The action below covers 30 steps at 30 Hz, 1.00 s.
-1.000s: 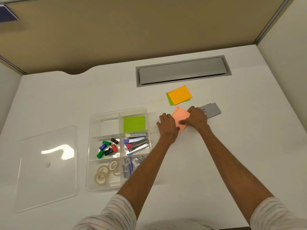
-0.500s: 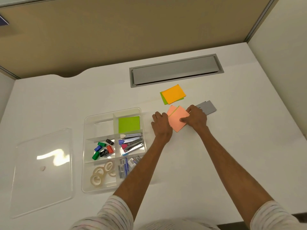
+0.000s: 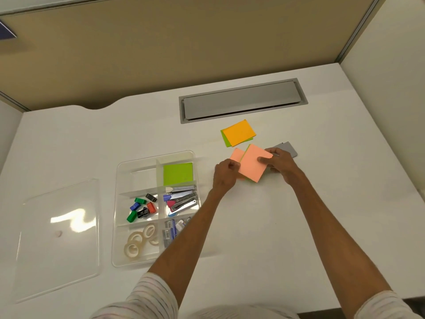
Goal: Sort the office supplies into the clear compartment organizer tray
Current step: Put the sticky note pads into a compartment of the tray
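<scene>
- Where the two hands meet, right of the tray, the right hand (image 3: 279, 165) grips a pink sticky pad (image 3: 253, 163), thumb on top and fingers at its far-right corner.
- Left hand (image 3: 226, 172): fingers curled at the near-left edge of a second pink pad (image 3: 236, 154) lying partly under the first. Whether it pinches or only braces cannot be told.
- Held pad: nearly square and turned diamond-wise to the desk edges. Its slightly longer sides run far-right to near-left, and one corner points toward the near edge.
- Just behind the right hand, a grey flat object (image 3: 287, 148) is partly hidden.
- Beyond the pads, apart from them, an orange pad (image 3: 239, 132) lies on a green one (image 3: 226, 141).
- A strip of bare white desk (image 3: 299, 226) separates the pads from the clear tray (image 3: 119, 171); wider bare surface lies right and near.
- Tray: a green pad (image 3: 177, 173) fills the far-right compartment, with staplers (image 3: 182, 199) below it. The left forearm crosses the near-right corner.
- Clear lid (image 3: 57, 238) lies flat left of the tray.
</scene>
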Tool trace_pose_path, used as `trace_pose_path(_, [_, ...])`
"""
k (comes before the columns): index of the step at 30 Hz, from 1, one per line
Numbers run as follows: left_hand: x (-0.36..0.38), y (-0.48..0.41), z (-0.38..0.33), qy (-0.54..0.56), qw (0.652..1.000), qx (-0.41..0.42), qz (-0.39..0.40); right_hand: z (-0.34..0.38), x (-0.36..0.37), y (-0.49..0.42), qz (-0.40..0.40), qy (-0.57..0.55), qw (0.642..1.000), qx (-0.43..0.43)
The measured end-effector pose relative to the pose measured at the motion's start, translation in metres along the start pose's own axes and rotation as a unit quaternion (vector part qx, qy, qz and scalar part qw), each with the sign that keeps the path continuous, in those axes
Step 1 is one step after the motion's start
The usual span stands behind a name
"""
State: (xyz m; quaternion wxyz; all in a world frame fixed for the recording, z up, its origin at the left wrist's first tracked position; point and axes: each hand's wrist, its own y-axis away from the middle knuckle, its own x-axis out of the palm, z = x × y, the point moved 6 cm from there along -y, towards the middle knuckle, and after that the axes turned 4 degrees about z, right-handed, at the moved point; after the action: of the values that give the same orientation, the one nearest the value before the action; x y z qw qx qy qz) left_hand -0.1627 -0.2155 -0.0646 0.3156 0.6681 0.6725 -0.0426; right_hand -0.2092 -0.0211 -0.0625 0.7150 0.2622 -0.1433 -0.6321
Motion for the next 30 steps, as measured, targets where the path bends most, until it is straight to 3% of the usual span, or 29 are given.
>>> trace_pose_path(2, [0.000, 0.001, -0.001, 0.156, 0.985, -0.060, 0.044, 0.000, 0.000, -0.002, -0.007, -0.034, 0.999, 0.000])
trace_pose_path(4, [0.000, 0.006, -0.003, 0.278, 0.949, -0.136, 0.066, 0.001, 0.004, -0.001, -0.007, -0.043, 0.999, -0.003])
trace_pose_path(8, [-0.002, 0.013, -0.009, 0.413, 0.883, -0.178, 0.133, 0.006, 0.020, 0.005, 0.035, -0.062, 0.997, -0.014])
trace_pose_path(12, [-0.011, 0.021, -0.009, 0.448, 0.864, -0.182, 0.142, 0.012, 0.031, 0.014, 0.058, -0.110, 0.992, -0.028])
trace_pose_path(16, [-0.020, 0.028, -0.013, 0.395, 0.900, -0.145, 0.115, 0.019, 0.042, 0.025, 0.065, -0.103, 0.992, -0.039])
trace_pose_path(23, [-0.039, 0.039, -0.009, 0.363, 0.922, -0.103, 0.085, 0.032, 0.059, 0.042, 0.051, -0.081, 0.994, -0.059])
trace_pose_path(30, [-0.048, 0.052, -0.002, 0.478, 0.859, -0.153, 0.099, 0.033, 0.073, 0.053, 0.072, -0.123, 0.986, -0.080])
